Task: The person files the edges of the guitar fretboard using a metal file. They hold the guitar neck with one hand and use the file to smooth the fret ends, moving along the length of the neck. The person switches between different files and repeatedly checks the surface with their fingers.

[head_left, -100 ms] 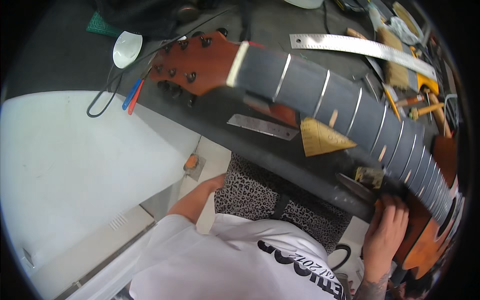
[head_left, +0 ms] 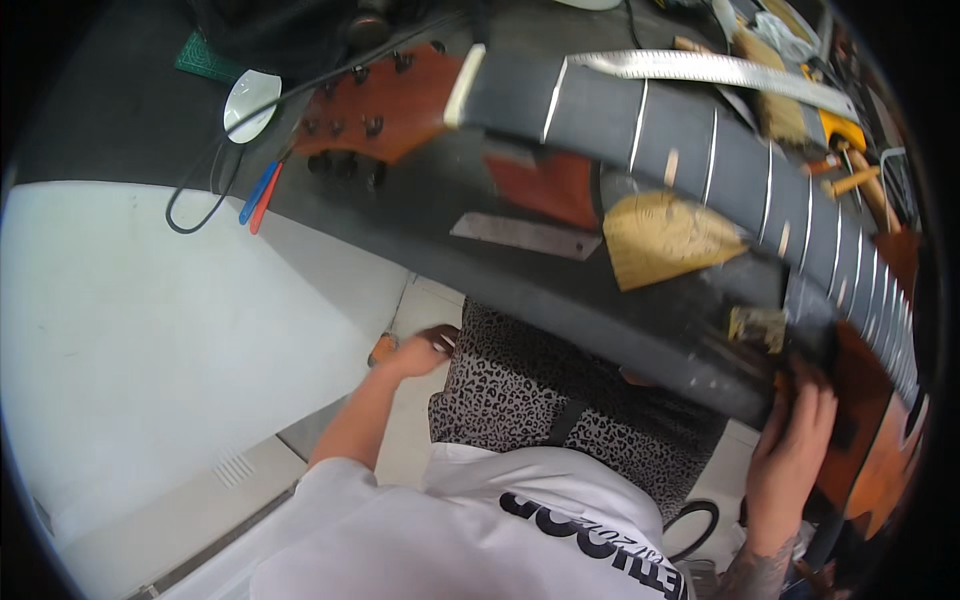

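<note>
An acoustic guitar lies across the dark bench, its reddish-brown headstock (head_left: 390,110) at the left and its dark fretted fingerboard (head_left: 600,112) running right. My right hand (head_left: 795,435) is at the bench's near edge beside the guitar body (head_left: 868,425). Its fingers are bent over the orange-brown end of a narrow dark-bladed tool (head_left: 738,362), which is blurred. My left hand (head_left: 422,352) hangs beside my patterned shorts, away from the bench. Its fingers are bent and blurred, and whether they hold anything is unclear.
Beneath the neck are a red-brown block (head_left: 545,190), a flat metal strip (head_left: 530,236) and yellow sandpaper (head_left: 665,238). A steel ruler (head_left: 700,68), brush (head_left: 775,110) and hammer (head_left: 855,180) are beyond it. Red-and-blue-handled pliers (head_left: 260,198) and a white dish (head_left: 252,105) sit left.
My left hand has come into view from behind my thigh. My right hand appears slightly farther right. The whole view has shifted, so the guitar neck sits higher in the picture.
</note>
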Motion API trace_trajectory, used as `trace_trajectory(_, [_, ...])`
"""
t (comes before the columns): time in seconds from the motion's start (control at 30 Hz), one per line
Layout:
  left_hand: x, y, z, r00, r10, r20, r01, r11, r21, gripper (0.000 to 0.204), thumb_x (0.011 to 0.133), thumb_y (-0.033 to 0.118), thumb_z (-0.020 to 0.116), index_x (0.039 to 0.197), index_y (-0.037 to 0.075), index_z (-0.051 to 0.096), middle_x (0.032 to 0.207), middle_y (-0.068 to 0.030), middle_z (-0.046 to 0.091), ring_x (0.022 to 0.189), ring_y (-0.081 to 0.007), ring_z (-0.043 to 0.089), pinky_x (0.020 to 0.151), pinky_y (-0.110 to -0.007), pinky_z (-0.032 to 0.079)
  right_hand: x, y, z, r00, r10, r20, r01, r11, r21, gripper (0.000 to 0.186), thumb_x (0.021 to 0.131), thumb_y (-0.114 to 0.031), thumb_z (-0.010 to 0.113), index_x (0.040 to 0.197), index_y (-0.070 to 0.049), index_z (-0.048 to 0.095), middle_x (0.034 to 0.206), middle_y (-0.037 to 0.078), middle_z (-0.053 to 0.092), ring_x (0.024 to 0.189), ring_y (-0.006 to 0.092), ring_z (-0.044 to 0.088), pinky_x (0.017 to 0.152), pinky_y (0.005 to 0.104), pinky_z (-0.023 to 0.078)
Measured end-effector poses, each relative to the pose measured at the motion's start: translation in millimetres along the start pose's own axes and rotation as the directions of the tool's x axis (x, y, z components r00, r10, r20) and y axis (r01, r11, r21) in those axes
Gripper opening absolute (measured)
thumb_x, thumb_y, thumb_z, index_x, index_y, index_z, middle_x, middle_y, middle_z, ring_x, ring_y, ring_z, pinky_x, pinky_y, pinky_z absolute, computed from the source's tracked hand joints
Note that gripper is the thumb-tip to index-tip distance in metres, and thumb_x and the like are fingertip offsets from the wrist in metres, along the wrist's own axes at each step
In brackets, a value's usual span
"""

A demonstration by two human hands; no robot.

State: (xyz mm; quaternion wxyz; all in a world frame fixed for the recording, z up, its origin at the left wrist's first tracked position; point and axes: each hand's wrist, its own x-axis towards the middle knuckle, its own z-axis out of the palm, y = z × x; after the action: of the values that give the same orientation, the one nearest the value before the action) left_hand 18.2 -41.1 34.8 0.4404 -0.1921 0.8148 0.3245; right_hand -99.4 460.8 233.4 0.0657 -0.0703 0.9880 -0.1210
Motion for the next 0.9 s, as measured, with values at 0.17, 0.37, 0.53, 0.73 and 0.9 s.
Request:
trace_trajectory(0.17, [-36,159,-61,0.69,0.433,-0.58,-0.429,0.89,0.153,0.019,0.094,0.016,0.071,0.107,0.003,0.074,0.102,-0.0095,0.074,0.088,-0.02,0.067,0.078,-0.033,0.053,15,-4,-6,0.924,-0.171,-0.341,0.138,0.983,-0.118,0.04,0.089,0.006,0.065,0.127,-0.002,0.066,0.127,0.018,0.06,0.119,0.036,0.059,0.1,0.0433,0.046])
trace_trajectory(0.37, [-75,277,-91,0.035,0.884,-0.466,-0.585,0.396,0.707,0.017,0.095,0.006,0.068,0.11,0.001,0.073,0.105,-0.0088,0.071,0.092,-0.0221,0.063,0.082,-0.034,0.049,54,-72,4,0.798,-0.354,-0.487,0.419,0.908,0.025,0.026,0.084,-0.002,0.074,0.109,-0.003,0.074,0.101,0.012,0.068,0.098,0.0319,0.064,0.085,0.0405,0.052])
trace_trajectory(0.53, [-71,319,-64,0.09,0.932,-0.35,-0.444,0.353,0.824,0.022,0.091,0.01,0.07,0.112,0.003,0.072,0.108,-0.0092,0.066,0.096,-0.0311,0.06,0.085,-0.041,0.05,73,-80,13,0.775,-0.305,-0.553,0.33,0.942,-0.057,0.015,0.087,-0.017,0.073,0.098,-0.006,0.076,0.089,0.009,0.066,0.091,0.0304,0.065,0.077,0.0414,0.053])
trace_trajectory(0.73, [-85,326,-45,0.034,0.949,-0.314,-0.457,0.294,0.84,0.021,0.087,0.006,0.071,0.108,0.004,0.072,0.106,-0.0096,0.064,0.095,-0.0323,0.059,0.085,-0.042,0.049,53,-72,4,0.817,-0.269,-0.511,0.313,0.95,0.0,0.014,0.086,-0.016,0.073,0.097,-0.007,0.076,0.093,0.012,0.065,0.09,0.033,0.066,0.075,0.044,0.055])
trace_trajectory(0.9, [-95,334,-36,0.133,0.932,-0.337,-0.477,0.358,0.803,0.011,0.085,0.003,0.071,0.096,0.003,0.068,0.104,-0.0095,0.063,0.095,-0.0323,0.058,0.083,-0.042,0.048,47,-71,-7,0.888,-0.21,-0.409,0.274,0.956,0.104,0.015,0.084,-0.012,0.074,0.098,-0.006,0.075,0.095,0.013,0.064,0.09,0.0345,0.065,0.076,0.0451,0.054])
